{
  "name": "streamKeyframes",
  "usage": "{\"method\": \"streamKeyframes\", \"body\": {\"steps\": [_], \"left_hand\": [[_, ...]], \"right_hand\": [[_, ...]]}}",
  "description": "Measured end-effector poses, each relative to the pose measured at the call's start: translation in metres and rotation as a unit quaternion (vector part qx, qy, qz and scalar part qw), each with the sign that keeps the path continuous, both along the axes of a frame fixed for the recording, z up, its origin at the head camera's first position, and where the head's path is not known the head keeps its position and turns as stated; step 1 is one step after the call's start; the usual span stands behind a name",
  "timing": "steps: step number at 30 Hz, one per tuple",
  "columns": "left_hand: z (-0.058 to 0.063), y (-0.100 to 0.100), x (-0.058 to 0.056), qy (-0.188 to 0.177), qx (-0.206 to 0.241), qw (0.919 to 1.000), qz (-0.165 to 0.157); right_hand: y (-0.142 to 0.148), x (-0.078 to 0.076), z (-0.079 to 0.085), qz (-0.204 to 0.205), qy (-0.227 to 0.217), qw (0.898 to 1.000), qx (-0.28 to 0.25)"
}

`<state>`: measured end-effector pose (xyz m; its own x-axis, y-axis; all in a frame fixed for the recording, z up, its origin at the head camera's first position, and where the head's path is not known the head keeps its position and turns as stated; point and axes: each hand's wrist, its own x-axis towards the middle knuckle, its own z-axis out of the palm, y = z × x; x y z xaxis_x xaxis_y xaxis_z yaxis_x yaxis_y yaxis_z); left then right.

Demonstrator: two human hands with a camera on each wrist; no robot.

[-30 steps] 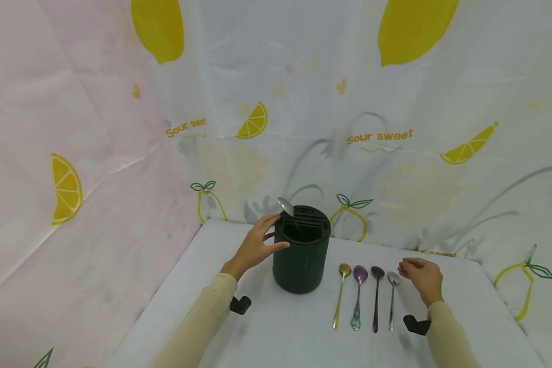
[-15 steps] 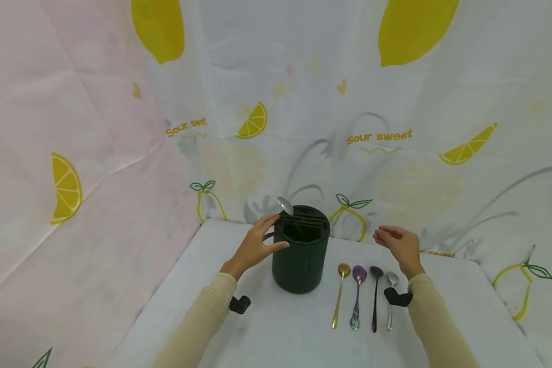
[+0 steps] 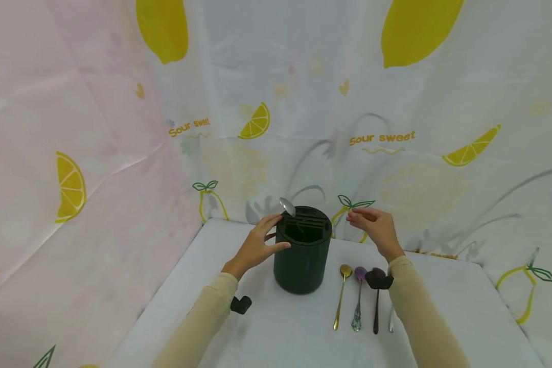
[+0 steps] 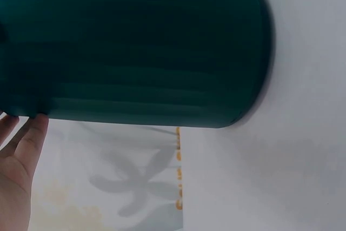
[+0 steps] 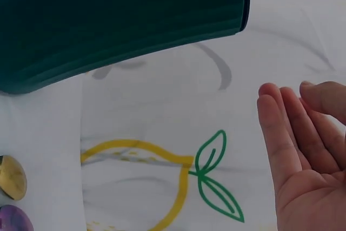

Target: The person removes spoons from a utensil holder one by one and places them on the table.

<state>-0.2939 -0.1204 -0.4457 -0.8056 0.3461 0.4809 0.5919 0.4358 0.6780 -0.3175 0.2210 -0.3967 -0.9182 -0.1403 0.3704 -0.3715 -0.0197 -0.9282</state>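
A dark green round utensil holder (image 3: 299, 271) stands on the white table, its top partly slotted. From its opening leans a silver spoon (image 3: 287, 206), bowl up. My left hand (image 3: 255, 245) touches the holder's left side near the rim, fingers behind and thumb in front; the left wrist view shows fingertips (image 4: 39, 118) against its wall. My right hand (image 3: 376, 228) hovers right of the holder, above the spoons, with nothing in its fairly straight fingers (image 5: 274, 139). Below lie a gold spoon (image 3: 345, 270), a purple spoon (image 3: 360, 274), a dark spoon (image 3: 376, 312) and a silver spoon (image 3: 391, 319), partly hidden.
A lemon-printed cloth (image 3: 303, 168) hangs as a wall behind the table (image 3: 280, 332) and along its left side. The holder stands near the table's back edge, with the row of spoons to its front right.
My right hand has moved left and up from beside the silver spoon toward the holder, its sleeve now covering part of the spoons. The left hand and holder stay put.
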Motion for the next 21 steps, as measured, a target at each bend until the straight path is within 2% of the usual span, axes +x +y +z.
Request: {"method": "streamKeyframes", "body": {"steps": [6, 21], "left_hand": [[0.002, 0.000, 0.001, -0.006, 0.002, 1.0000, -0.005], [0.000, 0.002, -0.002, -0.017, 0.001, 0.9999, 0.001]], "right_hand": [[-0.015, -0.001, 0.006, 0.049, 0.000, 0.999, 0.009], [-0.059, -0.001, 0.017, 0.090, -0.012, 0.993, 0.072]]}}
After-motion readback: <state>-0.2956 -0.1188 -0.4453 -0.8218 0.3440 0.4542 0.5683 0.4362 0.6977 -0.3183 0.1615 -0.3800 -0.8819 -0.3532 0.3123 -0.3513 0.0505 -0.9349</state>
